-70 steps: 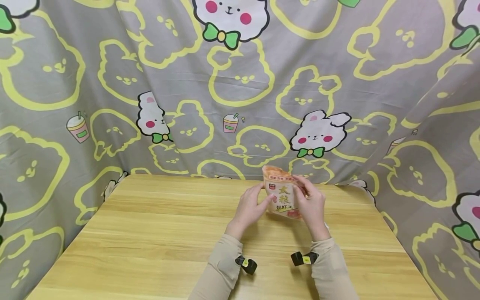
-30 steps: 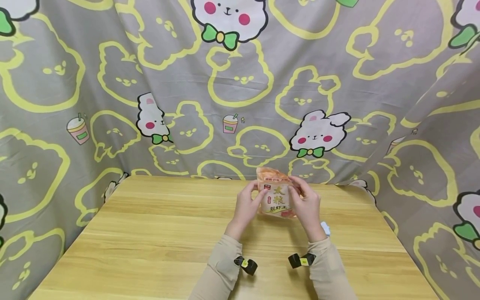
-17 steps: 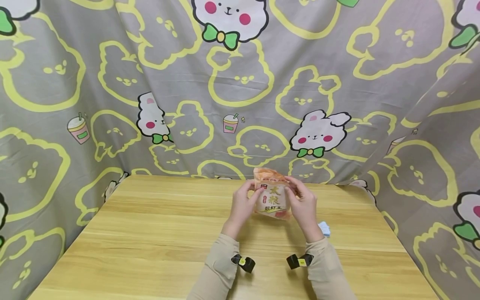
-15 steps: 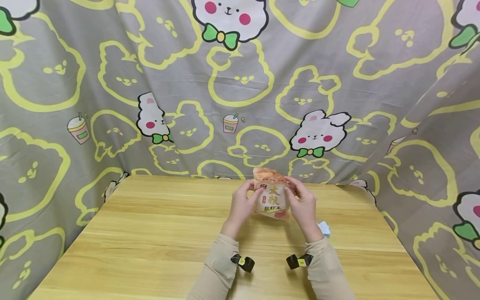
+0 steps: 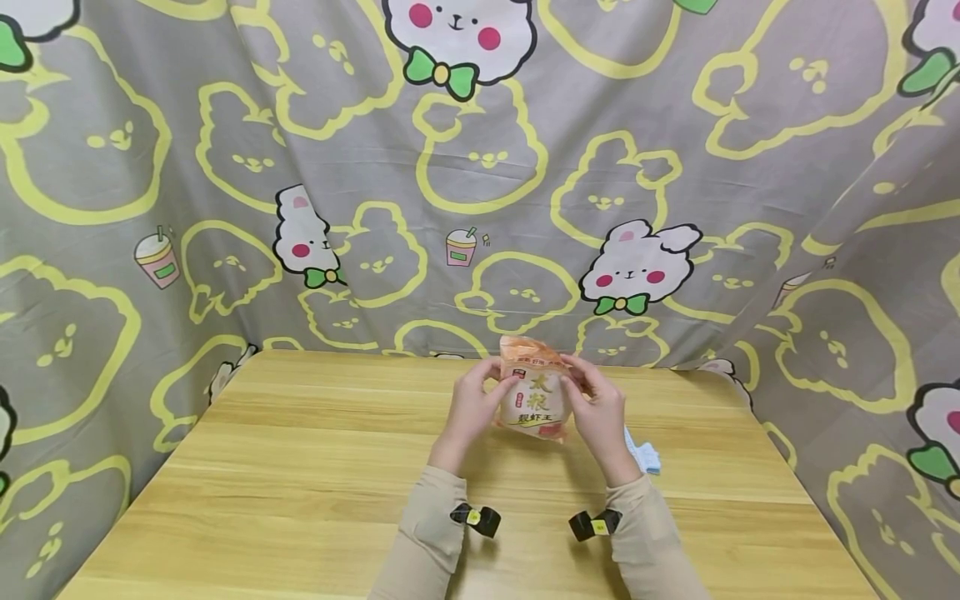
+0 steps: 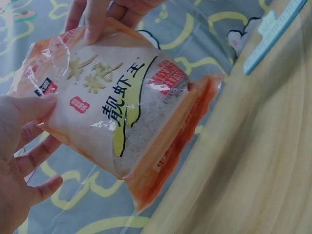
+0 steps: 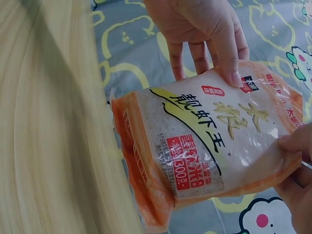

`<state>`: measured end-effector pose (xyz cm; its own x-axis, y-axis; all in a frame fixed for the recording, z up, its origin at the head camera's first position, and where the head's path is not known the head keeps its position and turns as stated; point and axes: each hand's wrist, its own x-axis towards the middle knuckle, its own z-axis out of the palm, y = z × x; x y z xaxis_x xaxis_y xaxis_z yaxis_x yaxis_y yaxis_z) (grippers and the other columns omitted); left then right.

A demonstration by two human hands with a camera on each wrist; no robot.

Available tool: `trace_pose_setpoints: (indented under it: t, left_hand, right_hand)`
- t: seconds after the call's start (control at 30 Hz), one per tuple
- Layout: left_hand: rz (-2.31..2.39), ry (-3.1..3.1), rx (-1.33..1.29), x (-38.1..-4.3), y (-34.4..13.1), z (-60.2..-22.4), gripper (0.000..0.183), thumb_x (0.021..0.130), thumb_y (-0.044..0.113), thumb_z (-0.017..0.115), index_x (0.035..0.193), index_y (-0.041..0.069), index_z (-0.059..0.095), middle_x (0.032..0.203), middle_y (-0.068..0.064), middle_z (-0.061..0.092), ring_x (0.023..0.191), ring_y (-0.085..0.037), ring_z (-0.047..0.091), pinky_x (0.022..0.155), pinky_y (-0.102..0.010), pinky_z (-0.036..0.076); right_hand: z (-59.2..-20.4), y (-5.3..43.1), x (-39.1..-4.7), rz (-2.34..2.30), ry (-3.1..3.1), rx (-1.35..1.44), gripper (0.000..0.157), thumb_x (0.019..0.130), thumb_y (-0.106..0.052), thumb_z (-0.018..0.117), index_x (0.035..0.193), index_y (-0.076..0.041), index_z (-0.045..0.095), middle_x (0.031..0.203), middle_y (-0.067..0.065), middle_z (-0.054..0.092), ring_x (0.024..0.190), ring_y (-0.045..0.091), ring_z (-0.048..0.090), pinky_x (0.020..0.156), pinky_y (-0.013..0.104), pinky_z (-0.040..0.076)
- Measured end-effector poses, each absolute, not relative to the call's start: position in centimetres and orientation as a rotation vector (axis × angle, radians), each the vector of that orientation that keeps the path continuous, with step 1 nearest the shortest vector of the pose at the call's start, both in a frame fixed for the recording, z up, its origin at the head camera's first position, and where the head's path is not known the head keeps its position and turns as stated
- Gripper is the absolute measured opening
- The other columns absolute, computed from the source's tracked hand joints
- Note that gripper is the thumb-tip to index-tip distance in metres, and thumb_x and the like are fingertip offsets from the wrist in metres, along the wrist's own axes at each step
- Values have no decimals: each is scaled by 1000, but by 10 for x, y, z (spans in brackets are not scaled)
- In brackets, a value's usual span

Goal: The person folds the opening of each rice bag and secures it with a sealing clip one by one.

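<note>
Both hands hold an orange and white plastic bag of rice [image 5: 534,402] upright above the table, its printed front facing me. My left hand [image 5: 471,412] pinches the left edge, thumb on the front and its other fingers behind or spread beside the bag, as the right wrist view shows. On the opposite edge my right hand [image 5: 602,414] grips with its thumb on the front and fingers behind. White grains [image 7: 168,126] show through a clear part near the bag's bottom seal [image 6: 175,141]. The back of the bag is hidden.
A long light blue plastic strip with a tab [image 5: 645,457] lies on the wooden table [image 5: 315,467], partly hidden behind the right wrist. Grey curtains [image 5: 510,233] with cartoon prints surround the table at the back and sides.
Both hands have carried the bag of rice leftward over the table, keeping their hold on its two edges. More of the light blue strip shows beside the right wrist.
</note>
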<state>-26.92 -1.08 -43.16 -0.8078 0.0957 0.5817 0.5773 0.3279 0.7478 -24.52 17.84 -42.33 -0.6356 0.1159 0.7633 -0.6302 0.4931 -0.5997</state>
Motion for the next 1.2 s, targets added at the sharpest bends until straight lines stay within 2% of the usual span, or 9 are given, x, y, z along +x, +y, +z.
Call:
trace_pose_setpoints:
  t: [0.1,0.33,0.53,0.73,0.9,1.07,1.2]
  left_hand:
    - [-1479,-2183,-593,-269,-14,-431,15,86,19,73,98,11,66,82,-4,71,81,-16,66,84,-50,52]
    - [-1439,-2236,-585,-267,-23,-426,16,87,20,73,99,13,66,82,-2,71,82,-14,66,81,-33,50]
    - [-1437,-2257,-598,-266,-28,-422,17,86,20,73,100,14,67,84,-3,72,82,-15,68,83,-34,51]
    - [-1409,-2263,-635,-266,-29,-422,15,87,22,72,99,14,65,82,-2,72,80,-13,67,77,-30,51]
    - [-1403,-2272,-630,-265,-32,-422,16,88,21,72,100,16,65,83,-1,71,79,-11,67,77,-33,53]
    - [-1397,-2273,-619,-262,-37,-421,16,87,20,72,102,16,66,83,-1,71,78,-11,67,77,-31,52]
    - [-1372,-2257,-630,-260,-41,-422,17,86,18,73,101,14,66,82,-2,72,76,-12,68,76,-32,53]
  right_hand:
    - [-425,176,-246,1217,-1954,428,31,82,8,71,111,-2,70,84,16,73,74,19,69,72,6,51]
    - [-426,172,-246,1212,-1939,459,31,82,8,70,111,-2,70,83,16,73,72,27,70,71,7,52]
    - [-426,170,-244,1192,-1958,463,31,82,7,71,112,-3,70,84,15,73,72,28,70,72,6,52]
    - [-427,171,-242,1195,-1952,477,31,83,7,71,113,-3,69,84,15,73,73,27,70,72,6,51]
    - [-427,168,-243,1215,-1954,485,32,83,8,70,112,-3,70,85,14,74,72,28,70,71,6,51]
    - [-421,160,-239,1193,-1950,492,32,79,14,70,109,4,69,82,20,72,70,32,69,71,7,51]
    - [-422,158,-239,1184,-1940,522,32,78,15,70,108,3,69,82,19,72,70,32,70,72,7,52]
